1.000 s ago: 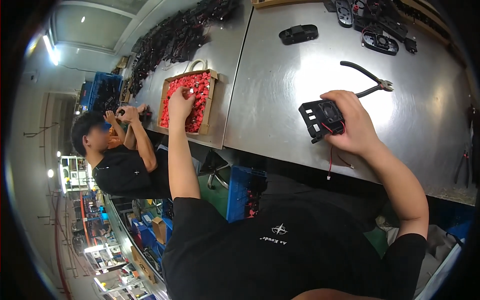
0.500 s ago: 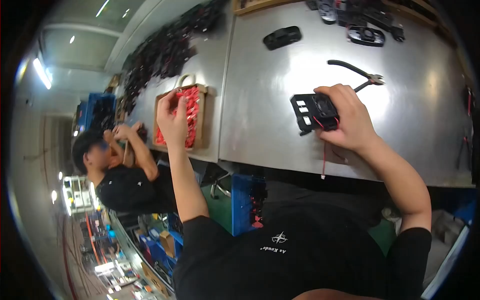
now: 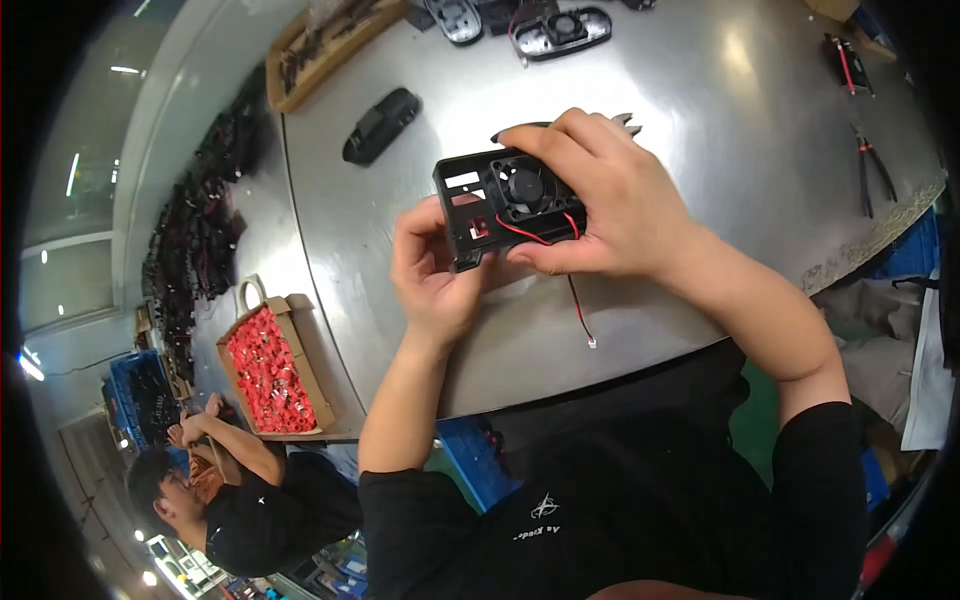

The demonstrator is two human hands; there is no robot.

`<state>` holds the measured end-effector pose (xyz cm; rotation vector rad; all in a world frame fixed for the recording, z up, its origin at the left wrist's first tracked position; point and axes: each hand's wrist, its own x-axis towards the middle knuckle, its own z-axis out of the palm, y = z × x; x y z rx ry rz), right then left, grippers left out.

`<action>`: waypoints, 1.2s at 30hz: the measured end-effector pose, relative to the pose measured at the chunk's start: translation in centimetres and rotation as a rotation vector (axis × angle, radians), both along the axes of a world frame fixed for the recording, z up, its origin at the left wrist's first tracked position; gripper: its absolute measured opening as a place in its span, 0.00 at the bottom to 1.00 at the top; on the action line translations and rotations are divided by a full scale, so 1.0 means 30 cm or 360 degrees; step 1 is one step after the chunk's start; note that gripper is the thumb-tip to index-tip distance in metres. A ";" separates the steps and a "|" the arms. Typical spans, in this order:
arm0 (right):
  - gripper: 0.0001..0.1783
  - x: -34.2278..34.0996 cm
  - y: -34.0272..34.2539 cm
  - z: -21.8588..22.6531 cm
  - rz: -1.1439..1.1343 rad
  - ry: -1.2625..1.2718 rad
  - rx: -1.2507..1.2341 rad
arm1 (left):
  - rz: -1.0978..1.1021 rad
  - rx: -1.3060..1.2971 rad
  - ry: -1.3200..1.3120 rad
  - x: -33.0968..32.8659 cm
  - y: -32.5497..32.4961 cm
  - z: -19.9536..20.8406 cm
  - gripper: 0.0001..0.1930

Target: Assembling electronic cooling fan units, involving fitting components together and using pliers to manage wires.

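A black plastic housing (image 3: 465,205) is tilted up over the metal table in my right hand (image 3: 620,200), whose fingers and thumb clamp its right end. Set in the housing is a small black fan (image 3: 527,186). Red and black wires (image 3: 577,300) hang from it, ending in a white plug (image 3: 592,343). My left hand (image 3: 435,270) is behind the housing's left end, fingers curled together. Through a window in the housing shows a small red part (image 3: 478,228) at those fingertips; the grip itself is partly hidden.
Left stands a cardboard box (image 3: 305,365) of small red parts. A black oval casing (image 3: 381,126) lies beyond my hands, a casing with a fan (image 3: 562,32) farther back. Pliers (image 3: 872,170) lie at right; another tool's tips (image 3: 626,124) show behind my right hand. A co-worker (image 3: 250,490) sits left.
My left hand has left the box of red parts and come right, behind the housing, with a small red part. The housing has moved left in my right hand. The view has turned.
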<state>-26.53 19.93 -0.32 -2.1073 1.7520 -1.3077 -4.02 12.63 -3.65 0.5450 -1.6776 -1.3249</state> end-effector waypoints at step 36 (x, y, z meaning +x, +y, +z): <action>0.40 -0.061 -0.198 -0.104 0.0269 0.0195 -0.1222 | -0.0083 0.0526 0.0077 0.011 -0.012 0.015 0.20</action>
